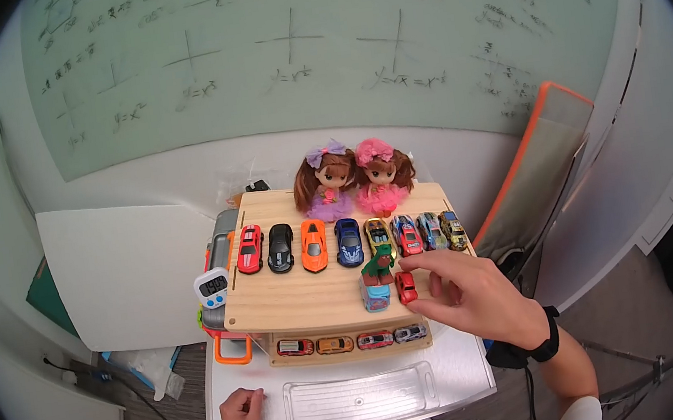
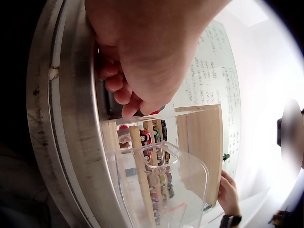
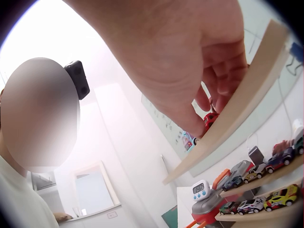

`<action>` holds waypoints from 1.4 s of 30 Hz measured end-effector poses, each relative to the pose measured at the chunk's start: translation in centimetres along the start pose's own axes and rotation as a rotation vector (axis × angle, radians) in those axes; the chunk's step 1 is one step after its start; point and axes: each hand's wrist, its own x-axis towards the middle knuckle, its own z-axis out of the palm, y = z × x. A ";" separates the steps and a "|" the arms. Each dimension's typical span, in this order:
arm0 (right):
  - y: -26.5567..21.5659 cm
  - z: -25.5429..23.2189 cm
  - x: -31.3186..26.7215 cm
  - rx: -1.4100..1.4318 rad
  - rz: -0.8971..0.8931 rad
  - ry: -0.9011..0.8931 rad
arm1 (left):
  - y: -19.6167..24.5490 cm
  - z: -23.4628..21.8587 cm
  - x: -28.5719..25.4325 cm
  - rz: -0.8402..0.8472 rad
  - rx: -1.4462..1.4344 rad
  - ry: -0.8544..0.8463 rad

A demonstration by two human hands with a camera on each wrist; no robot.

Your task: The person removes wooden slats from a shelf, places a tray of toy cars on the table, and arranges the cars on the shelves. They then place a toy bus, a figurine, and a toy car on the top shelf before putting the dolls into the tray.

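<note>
A small red car (image 1: 406, 286) stands on the wooden top beside a light-blue block (image 1: 377, 297) carrying a green-and-brown figure (image 1: 378, 266). My right hand (image 1: 481, 291) is around the red car, index fingertip beyond its far end and thumb by its near end; no firm grip shows. The right wrist view has the red car (image 3: 209, 119) between thumb and fingers of the right hand (image 3: 175, 61), low over the board. Fingers loosely curled, my left hand (image 1: 243, 419) rests at the white table's front left, holding nothing visible; its wrist view shows the curled fingers (image 2: 124, 92).
Several toy cars (image 1: 314, 245) line the wooden top (image 1: 306, 304), with two dolls (image 1: 382, 181) behind. More cars (image 1: 335, 344) sit on a lower shelf. A clear tray (image 1: 361, 413) lies in front. A white timer (image 1: 212, 288) stands left, above an orange handle (image 1: 235, 358).
</note>
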 end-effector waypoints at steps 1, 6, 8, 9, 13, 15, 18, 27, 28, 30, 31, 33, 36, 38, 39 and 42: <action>0.0 0.0 0.0 0.003 0.006 0.002 | 0.2 0.0 0.0 0.000 -0.003 -0.003; -0.1 0.3 0.1 0.007 0.009 -0.012 | 0.2 0.0 0.0 -0.018 -0.011 -0.004; -0.2 0.3 0.2 0.008 0.020 -0.023 | 0.0 0.0 -0.1 -0.033 -0.015 -0.003; -0.3 0.3 0.2 0.006 0.025 -0.039 | 0.0 0.1 -0.1 -0.031 -0.011 -0.006; -0.5 0.3 0.3 0.022 0.029 -0.023 | -0.4 0.2 -0.2 -0.042 -0.028 -0.002; -0.3 0.5 0.4 0.033 0.031 -0.001 | -0.1 0.1 0.0 -0.041 -0.016 0.000; -0.1 0.5 0.3 0.033 0.054 -0.025 | 0.2 -0.1 0.0 -0.061 -0.022 0.001; 1.0 0.9 -0.2 0.067 -0.037 0.056 | 9.1 -3.3 -0.1 0.330 0.056 0.121; 0.9 0.8 -0.3 0.071 -0.041 0.060 | 10.9 -3.4 0.2 0.333 0.061 0.124; 0.7 0.3 -0.6 0.048 -0.037 0.077 | 14.8 -3.2 1.1 0.615 0.041 0.125; 0.5 0.1 -0.8 0.054 -0.041 0.085 | 15.9 -3.1 1.4 0.690 0.077 0.100; 0.0 -0.3 -1.7 0.083 -0.118 0.238 | 16.2 -2.4 1.8 0.754 0.081 0.022; -0.9 -1.6 -5.3 0.112 -0.064 0.282 | 14.3 -0.8 1.8 0.789 0.071 -0.083; -0.3 -0.5 -8.7 0.123 -0.004 0.343 | 10.5 0.0 0.8 0.547 0.021 -0.089; 0.5 0.5 -10.8 0.141 0.071 0.334 | 8.7 0.5 0.4 0.466 -0.018 -0.064; 3.0 6.0 -16.1 0.413 0.398 0.340 | 4.2 0.8 -0.9 0.163 -0.054 -0.012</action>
